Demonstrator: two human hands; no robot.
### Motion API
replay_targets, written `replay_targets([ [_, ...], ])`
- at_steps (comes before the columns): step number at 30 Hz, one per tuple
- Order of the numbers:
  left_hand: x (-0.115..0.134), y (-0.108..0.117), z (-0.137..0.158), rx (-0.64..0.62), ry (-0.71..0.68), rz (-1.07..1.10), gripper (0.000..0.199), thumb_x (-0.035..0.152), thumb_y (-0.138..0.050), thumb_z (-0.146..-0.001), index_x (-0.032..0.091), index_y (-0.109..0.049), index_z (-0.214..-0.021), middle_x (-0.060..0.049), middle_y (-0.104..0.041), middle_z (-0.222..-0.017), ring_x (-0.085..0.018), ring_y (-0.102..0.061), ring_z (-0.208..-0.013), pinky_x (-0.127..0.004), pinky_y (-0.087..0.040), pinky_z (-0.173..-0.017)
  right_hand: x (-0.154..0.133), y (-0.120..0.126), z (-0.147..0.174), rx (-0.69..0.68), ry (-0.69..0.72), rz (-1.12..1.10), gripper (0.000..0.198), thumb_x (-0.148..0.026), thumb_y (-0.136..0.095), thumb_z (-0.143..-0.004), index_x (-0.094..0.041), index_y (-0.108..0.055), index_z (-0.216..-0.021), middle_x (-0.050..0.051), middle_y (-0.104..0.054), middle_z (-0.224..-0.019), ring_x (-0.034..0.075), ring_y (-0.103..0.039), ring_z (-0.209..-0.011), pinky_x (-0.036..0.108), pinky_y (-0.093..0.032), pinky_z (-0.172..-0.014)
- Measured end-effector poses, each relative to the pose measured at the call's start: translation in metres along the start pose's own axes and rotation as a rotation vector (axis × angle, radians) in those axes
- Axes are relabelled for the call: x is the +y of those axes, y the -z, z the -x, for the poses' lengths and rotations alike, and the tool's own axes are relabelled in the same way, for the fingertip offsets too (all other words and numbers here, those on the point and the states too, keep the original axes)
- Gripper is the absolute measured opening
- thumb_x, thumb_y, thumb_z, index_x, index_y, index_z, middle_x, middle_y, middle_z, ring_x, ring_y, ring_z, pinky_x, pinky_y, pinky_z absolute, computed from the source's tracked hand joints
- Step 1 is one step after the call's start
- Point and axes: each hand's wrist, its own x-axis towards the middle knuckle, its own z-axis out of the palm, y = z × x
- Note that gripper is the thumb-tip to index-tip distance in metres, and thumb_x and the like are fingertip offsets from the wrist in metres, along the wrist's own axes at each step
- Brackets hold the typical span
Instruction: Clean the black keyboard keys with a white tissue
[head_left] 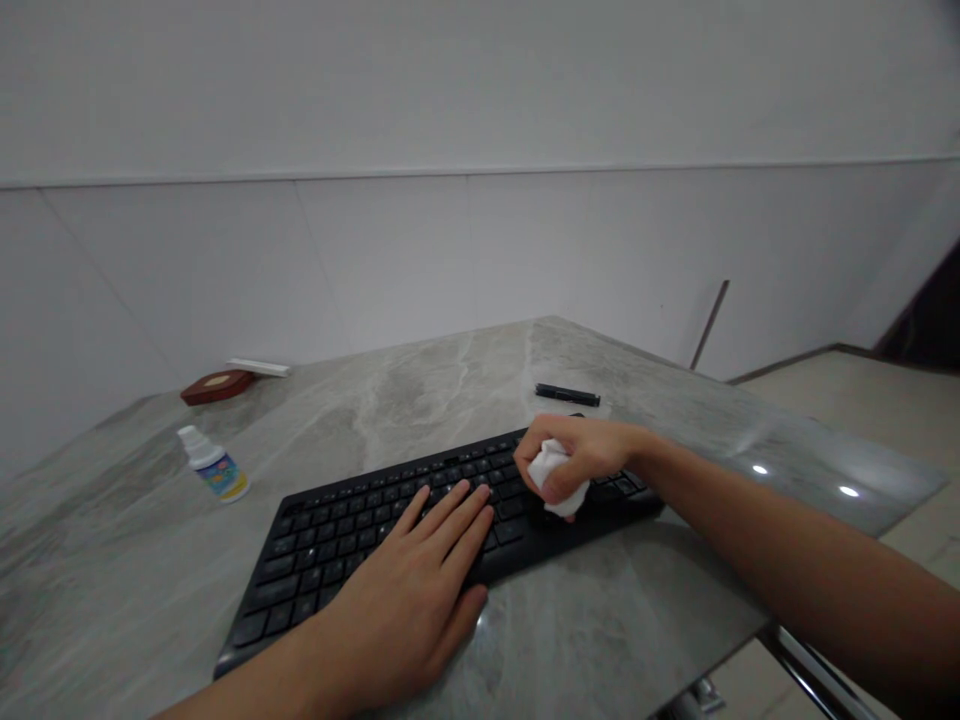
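Note:
A black keyboard [330, 530] lies at a slant on the grey marbled table. My left hand [420, 590] rests flat across its middle keys, fingers stretched out and the thumb over the front edge. Toward the keyboard's right end, my right hand [574, 450] is closed around a crumpled white tissue [551, 465]. Part of the tissue sticks out below the fingers, close to the keys; whether it touches them I cannot tell. Both hands and the tissue hide some of the keys.
A small spray bottle [214, 465] with a white top stands on the left. Behind it are a reddish-brown wooden object [217, 387] and a white strip [259, 368]. A black pen [568, 395] lies beyond the keyboard. The table [810, 470] ends at the right above the floor.

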Motion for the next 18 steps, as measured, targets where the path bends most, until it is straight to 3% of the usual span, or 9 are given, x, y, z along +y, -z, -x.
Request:
replay_targets([
  [3,0.0,-0.001,0.0,0.007,-0.006,0.007,0.059,0.031,-0.044,-0.103,0.017,-0.025,-0.156,-0.01,-0.022,-0.163,-0.031,-0.024,-0.15,-0.058,-0.029,-0.119,0.005,0.004,0.0,0.011,0.07,-0.129,0.026,-0.035,-0.076,-0.064,-0.013,-0.063,-0.069,-0.001,-0.061,-0.059,0.015,-0.06,-0.056,0.023,-0.045,-0.052],
  [9,-0.001,-0.003,0.0,0.028,-0.003,0.028,0.061,0.031,-0.045,-0.103,0.019,-0.022,-0.158,-0.01,-0.023,-0.163,-0.032,-0.025,-0.15,-0.058,-0.025,-0.121,0.007,-0.005,-0.01,-0.195,0.108,-0.158,0.03,-0.038,-0.077,-0.06,-0.012,-0.065,-0.068,0.0,-0.058,-0.061,0.018,-0.058,-0.07,0.029,-0.047,-0.072],
  [14,-0.001,-0.002,0.0,0.024,-0.001,0.031,0.064,0.031,-0.045,-0.103,0.02,-0.016,-0.159,-0.008,-0.023,-0.164,-0.032,-0.023,-0.15,-0.058,-0.026,-0.121,0.001,-0.013,-0.018,-0.211,0.104,-0.148,0.029,-0.037,-0.075,-0.059,-0.013,-0.063,-0.069,-0.001,-0.056,-0.061,0.014,-0.051,-0.062,0.027,-0.043,-0.062],
  [18,-0.001,-0.002,0.0,0.026,-0.006,0.021,0.062,0.031,-0.043,-0.103,0.019,-0.019,-0.159,-0.01,-0.022,-0.164,-0.032,-0.023,-0.15,-0.059,-0.026,-0.12,-0.005,-0.007,-0.011,-0.218,-0.013,-0.123,0.025,-0.032,-0.074,-0.059,-0.013,-0.062,-0.069,-0.003,-0.055,-0.059,0.011,-0.047,-0.054,0.022,-0.036,-0.049],
])
